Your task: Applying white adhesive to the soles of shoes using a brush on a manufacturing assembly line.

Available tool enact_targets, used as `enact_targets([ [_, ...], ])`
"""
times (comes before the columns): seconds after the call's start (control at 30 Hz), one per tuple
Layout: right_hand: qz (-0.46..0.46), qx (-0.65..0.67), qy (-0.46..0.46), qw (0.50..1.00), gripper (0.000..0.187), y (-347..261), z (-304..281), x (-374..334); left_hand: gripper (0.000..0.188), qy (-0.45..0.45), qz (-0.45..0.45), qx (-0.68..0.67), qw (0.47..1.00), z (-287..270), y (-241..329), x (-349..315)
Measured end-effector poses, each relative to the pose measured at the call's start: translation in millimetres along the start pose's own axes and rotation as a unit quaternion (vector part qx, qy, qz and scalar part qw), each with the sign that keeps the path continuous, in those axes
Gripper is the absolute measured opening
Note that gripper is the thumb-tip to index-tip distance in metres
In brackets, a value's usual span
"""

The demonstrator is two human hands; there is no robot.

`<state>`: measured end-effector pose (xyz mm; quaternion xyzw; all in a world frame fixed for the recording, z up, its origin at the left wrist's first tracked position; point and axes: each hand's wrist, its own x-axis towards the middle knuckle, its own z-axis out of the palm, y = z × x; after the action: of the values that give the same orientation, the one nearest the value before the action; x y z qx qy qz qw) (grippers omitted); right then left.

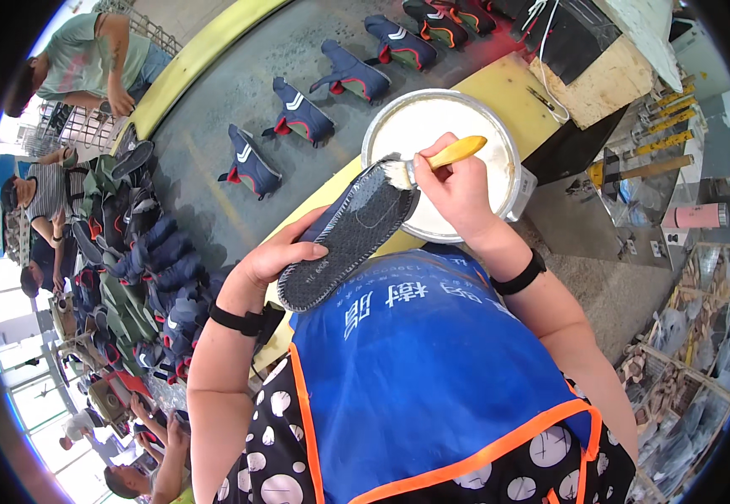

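Note:
My left hand [279, 253] grips a navy shoe [350, 231] turned sole up, its dark grey textured sole facing me. My right hand [459, 186] holds a brush with a yellow handle [455, 152]; its white bristles touch the toe end of the sole. Right behind the shoe sits a round metal pan [398, 109] filled with white glue. Both wrists carry black bands. A blue apron with orange trim [432, 370] covers my front.
A grey conveyor belt [230, 101] with yellow edges carries several navy shoes with red lining [249, 162]. A heap of the same shoes [150, 277] lies at left. Other people [87, 59] work along the line. A wooden block [604, 80] and pink bottle [694, 216] stand at right.

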<state>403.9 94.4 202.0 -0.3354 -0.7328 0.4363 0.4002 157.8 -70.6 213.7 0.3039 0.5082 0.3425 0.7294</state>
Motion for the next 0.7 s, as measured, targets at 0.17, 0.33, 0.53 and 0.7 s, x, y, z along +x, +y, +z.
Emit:
enact_targets([
  [0.17,0.018,-0.092,0.011,0.996,0.013,-14.3,-4.3,5.8,0.084,0.039,0.037,0.058,0.997,-3.8,-2.9,-4.8],
  [0.33,0.003,-0.005,0.015,1.000,0.015,-13.0,10.8,5.7,0.085,0.059,0.059,0.039,0.996,-4.0,-6.2,-4.5],
  [0.53,-0.030,-0.105,0.032,0.994,0.016,-16.4,4.7,23.6,0.085,0.073,0.091,0.066,0.991,-9.7,-9.1,-3.0],
  [0.7,0.023,-0.062,0.042,0.997,0.017,-11.8,12.3,19.5,0.084,0.090,0.136,0.055,0.985,-2.7,-6.4,-3.4],
])
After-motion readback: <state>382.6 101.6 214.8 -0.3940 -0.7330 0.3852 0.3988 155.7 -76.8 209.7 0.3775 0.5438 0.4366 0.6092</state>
